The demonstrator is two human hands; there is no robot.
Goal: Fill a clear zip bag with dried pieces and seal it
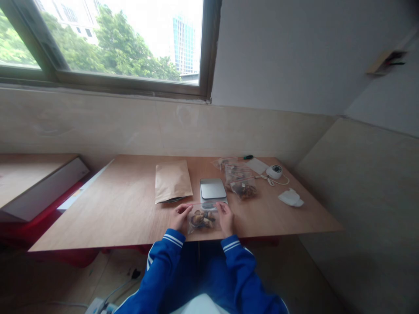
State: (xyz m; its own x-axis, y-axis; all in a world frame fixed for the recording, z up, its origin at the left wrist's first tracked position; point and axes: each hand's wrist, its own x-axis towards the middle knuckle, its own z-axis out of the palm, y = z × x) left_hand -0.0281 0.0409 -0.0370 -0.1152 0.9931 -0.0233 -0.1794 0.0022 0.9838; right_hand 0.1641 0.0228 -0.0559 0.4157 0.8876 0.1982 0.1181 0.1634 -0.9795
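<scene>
Between my two hands is a clear zip bag [203, 221] of brown dried mushrooms, held at the front edge of the table. My left hand [179, 216] pinches its upper left corner. The upper right corner is gripped by my right hand [225, 218], thumb and fingers closed on it. Just beyond the bag stands a small kitchen scale [212, 189] with a bare metal plate; the bag's top partly covers the scale's front. To the left of the scale lies a brown kraft paper pouch [173, 179], its opening facing me.
Several filled zip bags [244, 188] lie right of the scale. Behind them are a white card [257, 165] and a dark green-handled tool [248, 157]. A white dome camera [274, 171] with a cable and a crumpled white cloth or paper [291, 197] are farther right. A wall borders the table's back.
</scene>
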